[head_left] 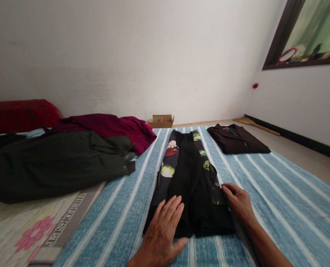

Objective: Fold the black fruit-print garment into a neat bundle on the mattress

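Left hand (165,231) over folded garment (183,167), near-left corner

You are facing the middle garment (185,159) lying on the sheet (109,218), your left hand (165,230) resting on its near left part, your right hand (239,202) at its right edge, the far-right garment (238,141) lying beyond, the near-left garment (61,163) lying before the far-left garment (126,133), and a box (160,124) standing behind.
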`<state>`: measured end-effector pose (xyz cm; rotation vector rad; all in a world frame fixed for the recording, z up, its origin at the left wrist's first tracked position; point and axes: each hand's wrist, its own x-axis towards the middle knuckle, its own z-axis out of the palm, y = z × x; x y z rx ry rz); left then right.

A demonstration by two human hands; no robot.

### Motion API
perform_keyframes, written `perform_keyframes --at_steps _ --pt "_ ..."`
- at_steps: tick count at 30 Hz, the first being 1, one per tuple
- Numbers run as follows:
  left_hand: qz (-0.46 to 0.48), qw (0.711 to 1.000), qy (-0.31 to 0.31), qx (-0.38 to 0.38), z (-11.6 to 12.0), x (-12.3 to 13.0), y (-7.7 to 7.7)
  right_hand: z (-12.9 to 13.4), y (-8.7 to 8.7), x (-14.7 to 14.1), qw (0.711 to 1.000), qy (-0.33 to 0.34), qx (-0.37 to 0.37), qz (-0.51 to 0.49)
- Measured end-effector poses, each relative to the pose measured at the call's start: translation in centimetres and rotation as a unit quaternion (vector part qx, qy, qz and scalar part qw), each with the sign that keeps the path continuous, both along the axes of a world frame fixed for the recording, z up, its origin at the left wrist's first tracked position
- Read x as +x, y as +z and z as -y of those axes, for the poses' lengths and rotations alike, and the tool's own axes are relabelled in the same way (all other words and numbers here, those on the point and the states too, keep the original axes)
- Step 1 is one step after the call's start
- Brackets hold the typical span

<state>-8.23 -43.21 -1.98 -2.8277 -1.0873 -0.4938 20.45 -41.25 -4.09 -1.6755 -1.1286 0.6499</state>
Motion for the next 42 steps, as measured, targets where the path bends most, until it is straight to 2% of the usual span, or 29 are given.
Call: perform_keyframes --at_steps 16,19,21,22,24,27,31,33,37,42 --pt "0.01 1.0 0.0 -0.021 0.0 -0.1 -0.1 0.1 -0.3 0.0 1.0 0.005 0.001 0.018" --pt "0.011 1.0 -0.002 -0.022 0.0 -0.1 -0.2 0.1 -0.9 0.0 0.999 -0.002 0.017 0.047" --pt "0.01 1.0 -0.002 -0.021 -0.1 -0.1 -0.2 0.3 -1.0 -0.2 0.993 -0.015 0.066 0.101" --pt "0.009 1.0 -0.001 -0.02 -0.1 -0.2 -0.2 0.5 -0.9 -0.4 0.984 -0.018 0.111 0.14" --pt "0.007 1.0 0.0 -0.021 -0.1 -0.2 -0.2 1.1 -0.2 -1.2 0.948 -0.001 0.22 0.229" --pt "0.0 1.0 -0.001 -0.022 -0.1 -0.2 -0.2 2.6 1.3 -3.1 0.878 0.087 0.324 0.341" --pt "-0.011 1.0 -0.006 -0.023 0.0 -0.3 -0.1 4.9 2.1 -6.3 0.81 0.23 0.317 0.436" --pt "-0.012 1.0 -0.009 -0.025 0.0 -0.3 0.0 5.6 1.8 -7.7 0.79 0.258 0.294 0.473" --pt "-0.004 0.999 -0.02 -0.038 0.0 -0.3 0.5 6.1 0.8 -9.6 0.781 0.219 0.269 0.519" --pt "-0.007 0.998 -0.026 -0.049 -0.1 -0.3 1.0 5.8 0.6 -10.7 0.761 0.199 0.265 0.558"
